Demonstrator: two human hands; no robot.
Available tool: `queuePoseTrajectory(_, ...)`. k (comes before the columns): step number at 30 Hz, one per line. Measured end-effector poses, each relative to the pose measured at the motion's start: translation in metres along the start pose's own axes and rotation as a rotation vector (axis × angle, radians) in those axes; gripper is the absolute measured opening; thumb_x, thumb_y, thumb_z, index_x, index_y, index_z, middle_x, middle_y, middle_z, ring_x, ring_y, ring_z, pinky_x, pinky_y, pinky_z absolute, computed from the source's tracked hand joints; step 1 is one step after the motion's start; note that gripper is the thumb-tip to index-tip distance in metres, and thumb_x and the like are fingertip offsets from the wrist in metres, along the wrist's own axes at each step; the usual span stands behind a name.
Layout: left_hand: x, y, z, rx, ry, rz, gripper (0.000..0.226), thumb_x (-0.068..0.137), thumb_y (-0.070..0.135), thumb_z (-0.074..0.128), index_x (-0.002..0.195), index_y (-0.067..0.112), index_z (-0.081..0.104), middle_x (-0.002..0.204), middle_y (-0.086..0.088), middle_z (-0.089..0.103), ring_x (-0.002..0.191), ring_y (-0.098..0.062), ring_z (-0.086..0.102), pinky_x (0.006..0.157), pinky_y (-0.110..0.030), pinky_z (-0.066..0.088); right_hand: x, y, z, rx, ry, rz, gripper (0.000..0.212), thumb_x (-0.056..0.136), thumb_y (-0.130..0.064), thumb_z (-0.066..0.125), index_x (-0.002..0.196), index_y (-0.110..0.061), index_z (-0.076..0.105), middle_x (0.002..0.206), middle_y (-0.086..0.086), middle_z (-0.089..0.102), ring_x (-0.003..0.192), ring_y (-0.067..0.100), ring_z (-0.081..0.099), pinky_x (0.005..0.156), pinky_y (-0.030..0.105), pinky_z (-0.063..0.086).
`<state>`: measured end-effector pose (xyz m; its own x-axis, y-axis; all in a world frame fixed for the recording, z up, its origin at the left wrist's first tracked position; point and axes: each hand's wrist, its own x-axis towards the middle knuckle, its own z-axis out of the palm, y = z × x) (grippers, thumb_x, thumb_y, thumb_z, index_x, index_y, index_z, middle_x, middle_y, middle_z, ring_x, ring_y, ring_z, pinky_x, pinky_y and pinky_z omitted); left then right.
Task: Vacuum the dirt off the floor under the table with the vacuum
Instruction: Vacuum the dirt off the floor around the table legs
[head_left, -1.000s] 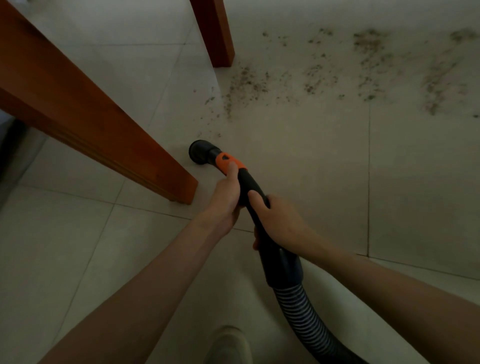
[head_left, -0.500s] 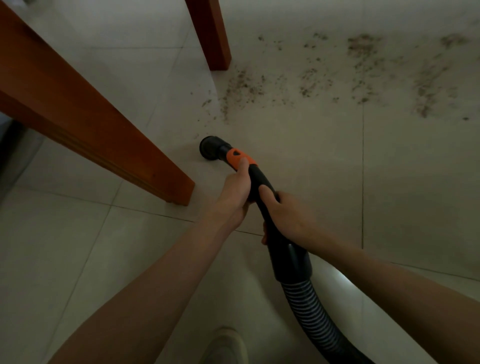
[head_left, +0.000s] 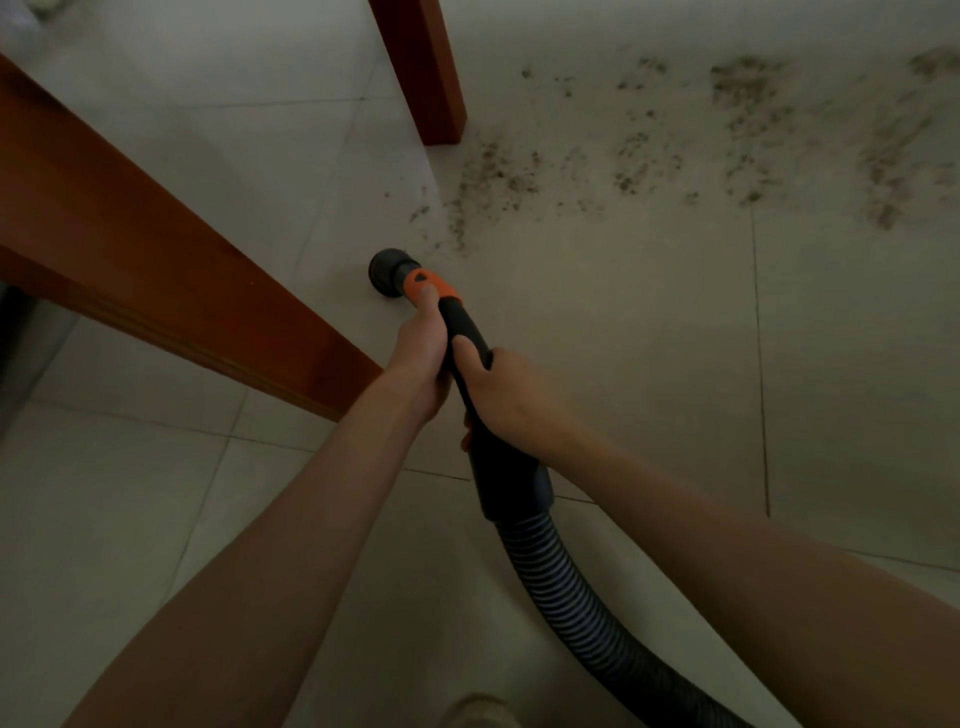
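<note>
The vacuum's black handle (head_left: 511, 467) with an orange collar (head_left: 427, 286) points forward over the pale tiled floor (head_left: 649, 374). Its round black nozzle (head_left: 384, 267) sits low near the tiles, short of the dirt. My left hand (head_left: 422, 353) grips the handle just behind the orange collar, thumb on the collar. My right hand (head_left: 506, 392) grips the handle right behind it. Dark crumbs of dirt (head_left: 493, 174) spread across the floor from beside the far table leg to the right edge (head_left: 888, 171).
A wooden table leg (head_left: 423, 73) stands at top centre. Another wooden leg (head_left: 171, 291) slants from the left edge down to the floor beside my left wrist. The ribbed grey hose (head_left: 582, 608) trails to the lower right. A shoe tip (head_left: 480, 712) shows at the bottom.
The nozzle and both hands have shifted a little forward toward the dirt. Both grips are unchanged.
</note>
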<state>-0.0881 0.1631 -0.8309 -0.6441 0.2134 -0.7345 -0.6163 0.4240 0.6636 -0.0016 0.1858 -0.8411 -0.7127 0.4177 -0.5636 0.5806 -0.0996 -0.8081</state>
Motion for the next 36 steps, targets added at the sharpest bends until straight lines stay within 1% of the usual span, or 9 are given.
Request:
queuePoseTrajectory(2,0.005,0.005,-0.001,0.035,0.024,0.016,0.063,0.099,0.05,0.028,0.136,0.001,0.04,0.117,-0.013,0.055,0.094,-0.024,0.049,0.083,-0.036,0.04,0.009,-0.003,0.005,-0.009,0.014,-0.014,0.048,0.098,-0.049,0.033,0.083,-0.006,0.049,0.074,0.012,0.061,0.071,0.035,0.068,0.07,0.046,0.058)
queuePoseTrajectory(5,0.014,0.013,-0.003,0.051,0.04,0.045,0.063,0.099,0.051,0.027,0.134,0.002,0.043,0.11,-0.011,0.057,0.101,-0.026,0.054,0.091,-0.037,0.045,0.018,-0.012,0.009,0.012,0.032,-0.032,0.046,0.099,-0.048,0.034,0.074,-0.01,0.044,0.078,0.015,0.062,0.077,0.039,0.068,0.074,0.049,0.057)
queuePoseTrajectory(8,0.022,0.019,-0.005,0.044,0.041,0.055,0.063,0.099,0.051,0.029,0.135,0.002,0.042,0.123,-0.013,0.056,0.11,-0.028,0.055,0.101,-0.041,0.043,0.021,-0.018,0.01,0.014,0.045,-0.045,0.048,0.1,-0.046,0.033,0.07,-0.01,0.044,0.079,0.017,0.063,0.08,0.04,0.068,0.075,0.048,0.057)
queuePoseTrajectory(14,0.014,0.006,-0.01,-0.059,-0.045,0.011,0.062,0.1,0.047,0.03,0.136,-0.003,0.04,0.136,-0.019,0.048,0.121,-0.031,0.05,0.091,-0.038,0.043,0.009,-0.005,0.012,0.023,0.039,-0.039,0.046,0.099,-0.047,0.035,0.072,-0.011,0.043,0.076,0.017,0.061,0.074,0.039,0.068,0.072,0.052,0.057)
queuePoseTrajectory(22,-0.01,-0.023,-0.005,-0.122,-0.165,-0.074,0.062,0.101,0.046,0.03,0.139,-0.002,0.035,0.138,-0.019,0.044,0.119,-0.031,0.048,0.085,-0.037,0.038,-0.02,0.026,-0.002,-0.073,0.038,-0.031,0.046,0.098,-0.05,0.033,0.077,-0.012,0.047,0.075,0.012,0.063,0.072,0.035,0.068,0.068,0.047,0.058)
queuePoseTrajectory(24,-0.016,-0.028,0.001,-0.114,-0.182,-0.079,0.062,0.1,0.047,0.03,0.138,-0.002,0.036,0.133,-0.019,0.048,0.107,-0.029,0.052,0.085,-0.037,0.039,-0.027,0.031,-0.008,-0.082,0.039,-0.02,0.045,0.098,-0.051,0.032,0.079,-0.013,0.047,0.076,0.012,0.063,0.072,0.034,0.068,0.069,0.047,0.058)
queuePoseTrajectory(28,-0.029,-0.037,0.018,-0.116,-0.193,-0.073,0.055,0.1,0.045,0.032,0.13,0.0,0.042,0.096,-0.01,0.055,0.083,-0.021,0.054,0.082,-0.036,0.04,-0.043,0.039,-0.024,-0.059,0.06,0.008,0.043,0.098,-0.05,0.032,0.08,-0.013,0.046,0.073,0.009,0.062,0.058,0.025,0.065,0.059,0.036,0.056)
queuePoseTrajectory(32,-0.038,-0.041,0.035,-0.114,-0.21,-0.053,0.047,0.101,0.042,0.033,0.12,0.001,0.045,0.09,-0.008,0.054,0.08,-0.02,0.054,0.08,-0.036,0.041,-0.055,0.044,-0.038,-0.05,0.092,0.023,0.043,0.099,-0.049,0.031,0.083,-0.012,0.046,0.07,0.008,0.061,0.046,0.017,0.061,0.041,0.022,0.047)
queuePoseTrajectory(36,-0.043,-0.041,0.041,-0.116,-0.229,-0.056,0.05,0.101,0.041,0.034,0.125,-0.001,0.045,0.089,-0.009,0.055,0.079,-0.021,0.055,0.077,-0.037,0.043,-0.059,0.046,-0.044,-0.048,0.107,0.013,0.043,0.1,-0.047,0.031,0.081,-0.012,0.046,0.066,0.007,0.059,0.046,0.018,0.06,0.041,0.022,0.047)
